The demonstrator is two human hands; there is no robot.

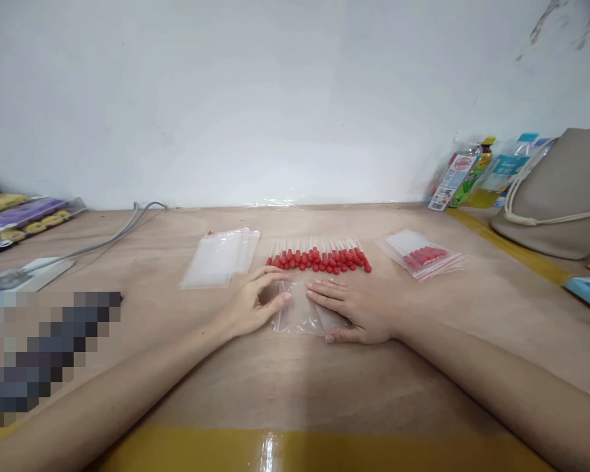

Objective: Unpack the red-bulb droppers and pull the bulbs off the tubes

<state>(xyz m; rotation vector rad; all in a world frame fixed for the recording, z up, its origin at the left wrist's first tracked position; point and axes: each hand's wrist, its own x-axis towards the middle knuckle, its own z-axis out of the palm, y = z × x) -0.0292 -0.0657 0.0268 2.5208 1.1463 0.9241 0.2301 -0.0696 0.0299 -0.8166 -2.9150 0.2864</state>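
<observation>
A clear plastic zip bag (299, 314) lies flat on the wooden table in front of me. My left hand (255, 303) is at the bag's left end, thumb and fingers apart, the thumb over its edge. My right hand (356, 311) rests flat over the bag's right part, fingers stretched out and hiding that end. Just beyond my hands is a row of red-headed sticks (319, 260) with thin pale stems pointing away. To the left lies a stack of clear bags (219, 259). Over on the right, several bags (420, 254) are piled, with red-headed pieces inside.
Drink bottles (506, 174), a carton (452, 182) and a beige bag (555, 190) stand at the back right. A grey cable (103, 242) runs to a white power strip (44, 272) on the left. Yellow and purple packets (24, 216) lie behind it.
</observation>
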